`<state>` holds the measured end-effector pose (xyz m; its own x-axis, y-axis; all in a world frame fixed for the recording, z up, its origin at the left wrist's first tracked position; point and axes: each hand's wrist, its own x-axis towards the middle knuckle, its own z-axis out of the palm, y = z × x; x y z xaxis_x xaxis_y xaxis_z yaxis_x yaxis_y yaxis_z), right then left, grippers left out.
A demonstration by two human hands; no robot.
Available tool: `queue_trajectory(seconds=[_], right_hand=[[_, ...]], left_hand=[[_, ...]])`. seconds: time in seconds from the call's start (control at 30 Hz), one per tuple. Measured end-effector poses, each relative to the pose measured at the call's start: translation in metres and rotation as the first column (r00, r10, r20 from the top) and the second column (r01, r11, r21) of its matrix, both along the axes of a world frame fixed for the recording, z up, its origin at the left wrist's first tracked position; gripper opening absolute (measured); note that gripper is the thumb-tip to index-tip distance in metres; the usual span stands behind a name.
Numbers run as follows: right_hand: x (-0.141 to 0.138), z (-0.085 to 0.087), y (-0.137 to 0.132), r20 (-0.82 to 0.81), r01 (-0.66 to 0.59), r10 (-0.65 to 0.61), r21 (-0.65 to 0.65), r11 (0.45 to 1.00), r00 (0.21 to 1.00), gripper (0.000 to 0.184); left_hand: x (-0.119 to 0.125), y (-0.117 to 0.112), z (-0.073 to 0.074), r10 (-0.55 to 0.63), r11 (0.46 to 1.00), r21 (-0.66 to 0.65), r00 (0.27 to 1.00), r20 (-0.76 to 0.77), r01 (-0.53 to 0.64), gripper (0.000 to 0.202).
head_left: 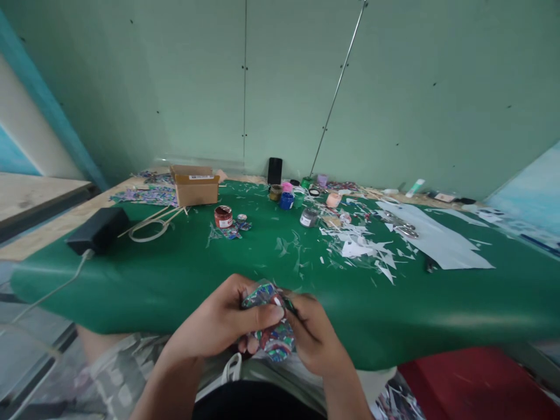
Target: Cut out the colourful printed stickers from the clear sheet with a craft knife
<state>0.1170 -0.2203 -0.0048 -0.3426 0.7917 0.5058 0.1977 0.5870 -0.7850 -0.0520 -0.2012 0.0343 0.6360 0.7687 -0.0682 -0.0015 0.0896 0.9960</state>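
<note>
Low in the middle, my left hand (227,321) grips a flat piece with a multicoloured, mosaic-like pattern (280,338), its thumb pressed across the front. Clear film catches the light along the piece's upper edge. My right hand (312,332) is closed at the right edge of the same piece, its fingertips bent in and partly hidden. Both hands are held just in front of the table edge, above my lap. Beyond them on the green cover lie scraps of clear film (291,251) and a red-brown paint jar (223,217) beside small patterned offcuts (231,231).
Several paint jars, including a blue one (287,201) and a grey one (308,217), stand further back. A cardboard box (196,186) and a black power adapter (98,229) are left. White paper scraps (359,248), scissors (400,224) and a paper sheet (450,248) lie right.
</note>
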Motion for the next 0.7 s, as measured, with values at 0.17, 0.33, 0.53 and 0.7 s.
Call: queue_trajectory(seconds=[0.17,0.33,0.53,0.7], right_hand=[[0.000,0.003,-0.002,0.028,0.022,-0.022,0.014,1.000,0.999,0.030],[0.002,0.005,-0.005,0.081,0.032,-0.036,0.044,0.999,0.996,0.027],[-0.004,-0.007,-0.009,0.124,0.221,-0.232,0.098,0.970,0.965,0.024],[-0.013,-0.009,-0.009,0.015,0.328,-0.341,0.237,0.914,0.940,0.030]], left_hand=[[0.001,0.000,0.000,0.021,1.000,0.001,1.000,-0.023,-0.021,0.049],[0.000,0.000,0.005,-0.018,1.000,0.008,0.999,-0.034,0.019,0.045],[0.000,-0.001,0.005,0.012,0.999,0.048,0.995,-0.102,-0.007,0.041],[0.004,-0.010,-0.002,0.201,0.975,0.115,0.975,-0.092,-0.190,0.046]])
